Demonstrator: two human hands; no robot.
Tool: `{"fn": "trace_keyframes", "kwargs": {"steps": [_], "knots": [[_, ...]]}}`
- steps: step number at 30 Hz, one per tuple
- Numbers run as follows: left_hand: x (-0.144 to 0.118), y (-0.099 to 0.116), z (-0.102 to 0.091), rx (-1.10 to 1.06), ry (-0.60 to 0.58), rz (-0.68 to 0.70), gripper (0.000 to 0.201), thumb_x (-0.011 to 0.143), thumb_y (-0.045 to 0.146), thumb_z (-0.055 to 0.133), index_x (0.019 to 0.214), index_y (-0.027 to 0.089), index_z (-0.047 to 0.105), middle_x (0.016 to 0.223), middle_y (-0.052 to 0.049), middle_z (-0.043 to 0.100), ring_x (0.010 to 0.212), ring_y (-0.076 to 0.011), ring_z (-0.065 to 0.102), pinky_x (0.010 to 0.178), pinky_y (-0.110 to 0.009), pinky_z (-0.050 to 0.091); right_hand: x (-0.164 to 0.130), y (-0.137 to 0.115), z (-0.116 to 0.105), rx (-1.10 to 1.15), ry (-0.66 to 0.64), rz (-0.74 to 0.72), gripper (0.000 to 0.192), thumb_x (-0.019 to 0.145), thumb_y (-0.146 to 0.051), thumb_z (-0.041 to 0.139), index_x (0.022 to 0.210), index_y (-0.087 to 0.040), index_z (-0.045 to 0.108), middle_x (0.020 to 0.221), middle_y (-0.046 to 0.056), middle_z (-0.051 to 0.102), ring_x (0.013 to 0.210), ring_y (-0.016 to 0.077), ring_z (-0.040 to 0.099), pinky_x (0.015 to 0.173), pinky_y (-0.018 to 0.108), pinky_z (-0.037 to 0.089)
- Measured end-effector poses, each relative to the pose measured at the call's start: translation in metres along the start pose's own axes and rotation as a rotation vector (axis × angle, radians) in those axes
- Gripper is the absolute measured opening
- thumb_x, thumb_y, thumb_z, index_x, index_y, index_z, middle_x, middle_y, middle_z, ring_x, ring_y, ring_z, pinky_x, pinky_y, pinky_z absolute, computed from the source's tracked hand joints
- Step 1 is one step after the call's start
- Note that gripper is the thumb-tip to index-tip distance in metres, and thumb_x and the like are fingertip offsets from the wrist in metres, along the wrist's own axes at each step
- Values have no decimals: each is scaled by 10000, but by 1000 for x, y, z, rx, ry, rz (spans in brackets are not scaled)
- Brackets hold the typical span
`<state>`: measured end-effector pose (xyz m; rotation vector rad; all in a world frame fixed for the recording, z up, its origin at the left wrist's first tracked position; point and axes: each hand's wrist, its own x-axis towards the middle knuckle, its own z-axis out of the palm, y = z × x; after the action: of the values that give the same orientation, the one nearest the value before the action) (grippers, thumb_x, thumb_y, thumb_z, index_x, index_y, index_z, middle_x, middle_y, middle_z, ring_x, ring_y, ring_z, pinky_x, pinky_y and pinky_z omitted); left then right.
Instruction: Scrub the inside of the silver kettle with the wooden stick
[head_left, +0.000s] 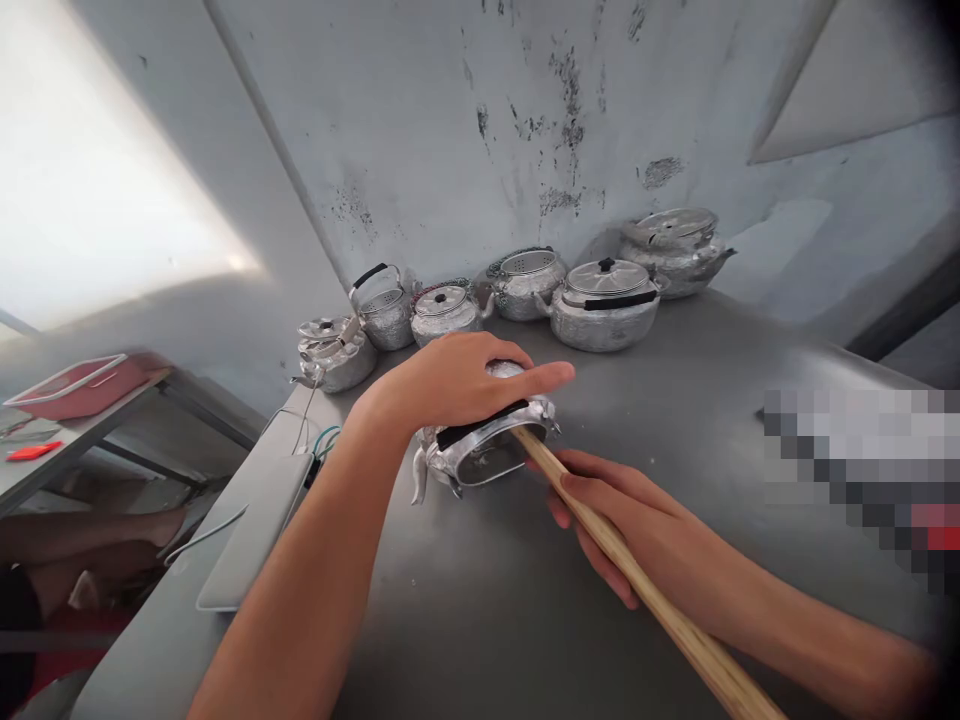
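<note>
A small silver metal kettle (444, 464) lies tipped on its side on the table, its round opening facing toward me and its spout at the left. My left hand (461, 378) rests over the kettle and its black handle grip (474, 428), holding it with the thumb stretched to the right. The far fingers are partly hidden behind the kettle. A long wooden stick (637, 572) runs from the lower right up into the kettle's opening, its tip hidden inside. Wrapped around the stick just outside the opening is my right hand (626, 505), closed.
Several silver kettles (604, 315) stand along the wall at the back of the grey metal table (450, 620). At left lies a flat silver device (259, 535) with cables. A pink basket (86, 388) sits on a side table. Beneath it, another person's limbs (82, 545) show. The right edge is pixelated.
</note>
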<state>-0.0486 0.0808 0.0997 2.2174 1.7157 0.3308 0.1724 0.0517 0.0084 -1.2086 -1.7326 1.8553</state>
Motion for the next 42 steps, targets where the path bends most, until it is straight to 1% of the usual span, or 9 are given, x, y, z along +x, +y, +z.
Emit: {"fn": "trace_keyframes", "kwargs": {"steps": [6,23,26,29,32,36,38,39,42], "knots": [[7,3,4,20,35,16,594,941,796,494,1167,352,818,1271,19,776,1143,-311,693,995,-382,506,6,4,5,30,-68,-40,390,1086,-529,395,891,-237,565,482,-96,427,438,113,407,461,219,349],[18,0,9,13,94,0,576,939,761,492,1063,314,835,1062,-12,797,1004,-299,692,882,-398,513,8,7,10,-117,-7,-103,374,1100,-508,403,977,-224,612,500,-119,380,444,97,371,436,212,311],[21,-1,10,-40,163,31,501,949,688,545,1025,282,828,1075,-16,794,1015,-269,686,910,-379,506,8,8,10,-38,13,-101,297,1087,-517,447,1153,-249,558,741,-69,606,429,64,403,415,208,343],[23,-3,13,-100,258,94,413,968,587,575,926,244,802,1016,-9,791,968,-218,674,887,-337,492,9,9,11,43,39,-128,336,1067,-555,493,1300,-315,463,988,-38,666,427,41,420,398,205,370],[24,-3,15,-118,305,85,441,977,553,570,745,214,731,734,-4,692,720,-164,587,694,-324,431,11,10,12,27,37,-156,317,1070,-572,471,1260,-318,469,951,-51,651,415,42,419,385,205,367],[19,0,12,-121,286,54,620,1000,618,531,545,198,546,533,6,379,535,-123,328,551,-339,258,12,11,13,-56,54,-154,230,1082,-504,479,1197,-307,504,975,-41,663,449,44,425,403,204,361],[16,1,8,-129,210,49,668,988,699,506,547,200,562,547,-8,393,539,-129,365,544,-333,263,11,11,13,-63,64,-177,208,1092,-490,461,1189,-313,513,972,-45,662,456,44,420,416,208,365],[14,1,6,-135,166,51,650,967,730,518,600,205,630,591,-22,482,575,-143,449,554,-324,305,10,11,13,-61,63,-179,205,1095,-489,452,1184,-315,513,959,-50,659,451,44,415,417,210,365],[10,-2,0,-139,74,52,544,862,757,642,1034,268,806,1056,-39,757,946,-254,684,732,-319,491,9,12,12,-65,55,-156,212,1090,-502,466,1167,-311,516,950,-49,659,446,44,406,403,206,346]]}}
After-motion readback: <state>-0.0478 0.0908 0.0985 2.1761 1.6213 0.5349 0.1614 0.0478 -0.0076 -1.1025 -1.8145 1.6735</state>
